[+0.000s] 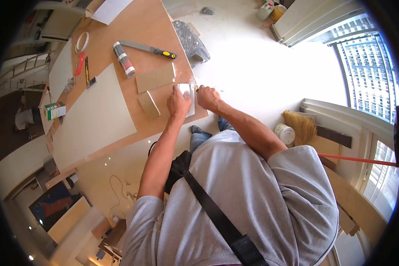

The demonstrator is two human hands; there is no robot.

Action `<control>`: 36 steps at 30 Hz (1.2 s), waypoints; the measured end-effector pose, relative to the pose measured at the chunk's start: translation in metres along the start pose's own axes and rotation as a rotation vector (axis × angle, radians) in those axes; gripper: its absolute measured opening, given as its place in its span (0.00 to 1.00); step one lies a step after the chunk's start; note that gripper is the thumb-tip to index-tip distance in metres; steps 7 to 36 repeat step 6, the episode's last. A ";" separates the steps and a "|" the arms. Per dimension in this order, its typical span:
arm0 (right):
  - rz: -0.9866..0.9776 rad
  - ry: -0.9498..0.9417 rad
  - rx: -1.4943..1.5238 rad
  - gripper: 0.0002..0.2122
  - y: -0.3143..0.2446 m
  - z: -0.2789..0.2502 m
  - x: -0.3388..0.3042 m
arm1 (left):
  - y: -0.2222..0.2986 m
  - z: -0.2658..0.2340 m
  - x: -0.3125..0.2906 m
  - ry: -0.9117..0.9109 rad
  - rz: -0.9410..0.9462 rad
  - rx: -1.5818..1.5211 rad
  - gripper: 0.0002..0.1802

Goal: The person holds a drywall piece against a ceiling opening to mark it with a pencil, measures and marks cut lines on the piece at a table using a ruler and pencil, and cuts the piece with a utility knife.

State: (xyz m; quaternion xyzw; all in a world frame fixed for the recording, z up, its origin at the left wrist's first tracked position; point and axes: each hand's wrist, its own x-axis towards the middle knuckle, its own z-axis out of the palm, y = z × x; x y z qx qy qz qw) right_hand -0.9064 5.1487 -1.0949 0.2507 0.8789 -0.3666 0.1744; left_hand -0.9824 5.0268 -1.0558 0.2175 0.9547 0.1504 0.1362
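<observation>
My left hand [178, 103] presses down on a small pale panel piece [185, 88] at the near corner of the wooden work table [142, 26]. My right hand [208, 96] is closed around a small tool with a yellow part [196, 88], held at the piece's right edge; the tool itself is mostly hidden. Two tan cut boards [155, 77] [149, 104] lie just left of my left hand.
A sealant cartridge [124, 59], a hand saw with a yellow-black handle [148, 48], a tape roll [81, 42], red pliers [79, 63] and a large white sheet [91, 119] lie on the table. A grey step stool [190, 42], a broom [303, 126] and a white tub [284, 133] stand on the floor.
</observation>
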 end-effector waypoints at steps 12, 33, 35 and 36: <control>0.006 -0.117 0.008 0.21 0.008 -0.008 0.013 | 0.006 -0.001 -0.002 -0.020 -0.020 0.012 0.26; 0.006 -0.117 0.008 0.21 0.008 -0.008 0.013 | 0.006 -0.001 -0.002 -0.020 -0.020 0.012 0.26; 0.006 -0.117 0.008 0.21 0.008 -0.008 0.013 | 0.006 -0.001 -0.002 -0.020 -0.020 0.012 0.26; 0.006 -0.117 0.008 0.21 0.008 -0.008 0.013 | 0.006 -0.001 -0.002 -0.020 -0.020 0.012 0.26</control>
